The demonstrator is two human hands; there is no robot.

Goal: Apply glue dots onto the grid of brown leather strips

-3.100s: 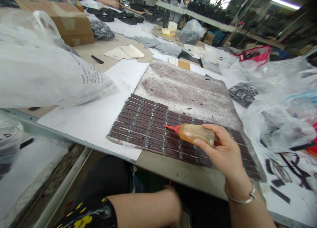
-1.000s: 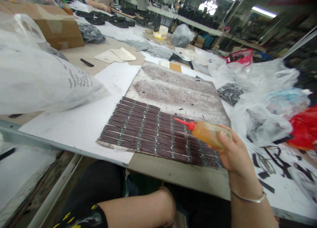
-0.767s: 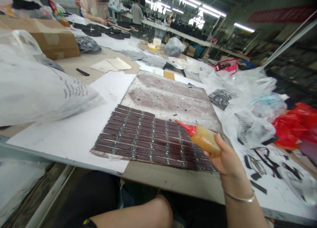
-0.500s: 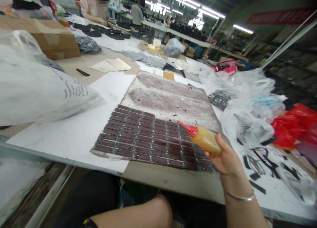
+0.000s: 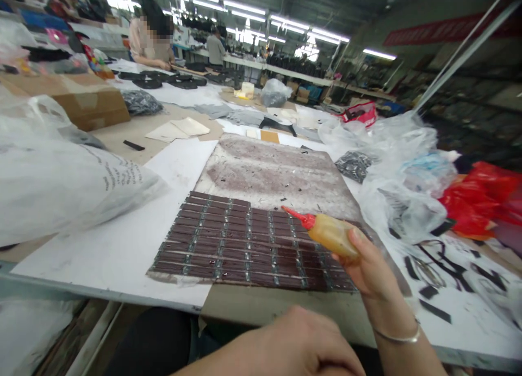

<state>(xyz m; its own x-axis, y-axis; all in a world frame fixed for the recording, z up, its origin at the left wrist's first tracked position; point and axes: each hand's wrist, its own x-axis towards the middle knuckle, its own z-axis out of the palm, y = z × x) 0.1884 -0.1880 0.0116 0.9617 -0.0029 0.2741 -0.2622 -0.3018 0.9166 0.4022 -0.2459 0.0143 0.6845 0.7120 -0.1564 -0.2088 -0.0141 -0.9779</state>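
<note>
My right hand (image 5: 362, 262) is wrapped around a squeeze bottle (image 5: 332, 235) of amber liquid. The bottle lies tilted, its red nozzle pointing left over rows of dark brown strips (image 5: 232, 240). These strips lie side by side on a worn, stained board (image 5: 269, 169), with shiny greenish bands running across them. My left hand (image 5: 305, 338) is low at the front edge of the table, below the strips. Its fingers are curled and partly cut off by the frame, so anything inside them is hidden.
A white plastic bag (image 5: 69, 185) stands left, with a cardboard box (image 5: 77, 98) behind it. Clear bags (image 5: 403, 185), a red bag (image 5: 481, 196) and loose black strips (image 5: 436, 310) lie right. A person (image 5: 150, 38) works at the far end of the table.
My left hand has risen and moved right, nearer the table's front edge. My right hand still holds the bottle, shifted slightly left in view. The camera view has tilted up.
</note>
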